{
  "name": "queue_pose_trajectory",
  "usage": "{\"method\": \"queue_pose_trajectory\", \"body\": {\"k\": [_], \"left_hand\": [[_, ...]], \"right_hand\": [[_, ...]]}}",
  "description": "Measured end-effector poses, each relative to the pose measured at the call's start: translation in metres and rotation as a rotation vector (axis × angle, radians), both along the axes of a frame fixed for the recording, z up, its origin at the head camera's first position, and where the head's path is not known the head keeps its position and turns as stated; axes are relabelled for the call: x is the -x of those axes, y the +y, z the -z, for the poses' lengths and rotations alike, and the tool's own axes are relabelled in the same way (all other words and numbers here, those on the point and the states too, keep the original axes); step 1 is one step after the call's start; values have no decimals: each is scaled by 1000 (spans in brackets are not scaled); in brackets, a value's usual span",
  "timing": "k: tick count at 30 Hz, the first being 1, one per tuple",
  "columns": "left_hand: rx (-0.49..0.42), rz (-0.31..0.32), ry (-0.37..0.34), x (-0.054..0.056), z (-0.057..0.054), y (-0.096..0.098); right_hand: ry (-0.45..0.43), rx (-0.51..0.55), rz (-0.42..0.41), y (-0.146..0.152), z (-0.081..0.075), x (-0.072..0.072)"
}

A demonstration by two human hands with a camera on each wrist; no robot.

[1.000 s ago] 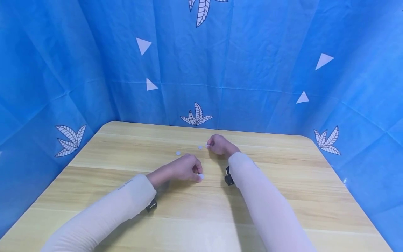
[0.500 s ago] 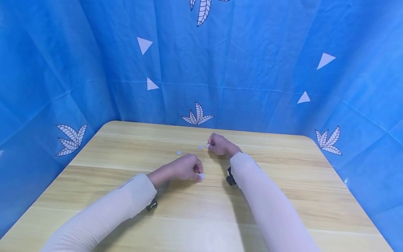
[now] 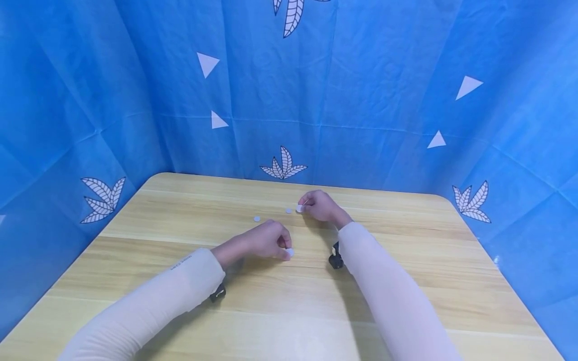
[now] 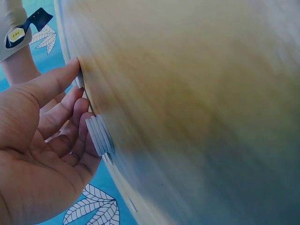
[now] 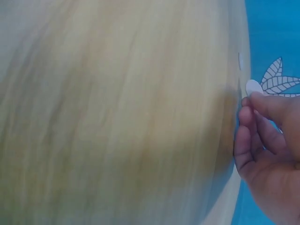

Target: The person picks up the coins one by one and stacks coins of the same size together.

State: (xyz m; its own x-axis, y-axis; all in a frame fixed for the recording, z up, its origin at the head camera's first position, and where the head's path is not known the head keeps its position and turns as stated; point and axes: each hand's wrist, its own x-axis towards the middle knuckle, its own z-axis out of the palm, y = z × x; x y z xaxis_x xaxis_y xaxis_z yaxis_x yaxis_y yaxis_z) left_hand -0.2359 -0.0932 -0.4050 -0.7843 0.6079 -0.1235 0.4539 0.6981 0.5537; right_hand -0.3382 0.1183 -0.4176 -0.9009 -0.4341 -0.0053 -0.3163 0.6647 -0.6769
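Note:
In the head view my left hand [image 3: 270,239] pinches a small white round disc [image 3: 290,252] between thumb and index finger. The left wrist view shows this disc [image 4: 79,79] edge-on at the fingertips, partly hidden. A short stack of white discs [image 4: 99,135] shows right at the little finger there. Farther back, my right hand [image 3: 318,205] pinches another white disc [image 3: 299,208] by its edge. In the right wrist view that disc [image 5: 253,87] faces the camera above the thumb tip. What the discs are exactly does not show.
Two white round spots lie on the wooden table [image 3: 406,281]: one disc [image 3: 288,211] just left of the right hand, another [image 3: 257,219] beyond the left hand. Blue patterned curtains [image 3: 271,90] stand close behind the table's far edge and along both sides.
My right hand has shifted slightly to the right and back, and the disc in its fingertips shows more fully. The left hand stays put with its disc.

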Motion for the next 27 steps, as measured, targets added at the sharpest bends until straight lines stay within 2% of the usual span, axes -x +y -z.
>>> {"method": "queue_pose_trajectory", "body": {"k": [5, 12, 19, 27], "left_hand": [[-6, 8, 6, 1, 0, 0], [-12, 12, 1, 0, 0, 0], [-23, 14, -10, -2, -1, -1], [-32, 27, 7, 1, 2, -2]], "right_hand": [[10, 36, -3, 3, -3, -4], [-21, 89, -21, 3, -7, -13], [-12, 111, -30, 5, -6, -20], [-6, 109, -24, 12, -11, -28]]}}
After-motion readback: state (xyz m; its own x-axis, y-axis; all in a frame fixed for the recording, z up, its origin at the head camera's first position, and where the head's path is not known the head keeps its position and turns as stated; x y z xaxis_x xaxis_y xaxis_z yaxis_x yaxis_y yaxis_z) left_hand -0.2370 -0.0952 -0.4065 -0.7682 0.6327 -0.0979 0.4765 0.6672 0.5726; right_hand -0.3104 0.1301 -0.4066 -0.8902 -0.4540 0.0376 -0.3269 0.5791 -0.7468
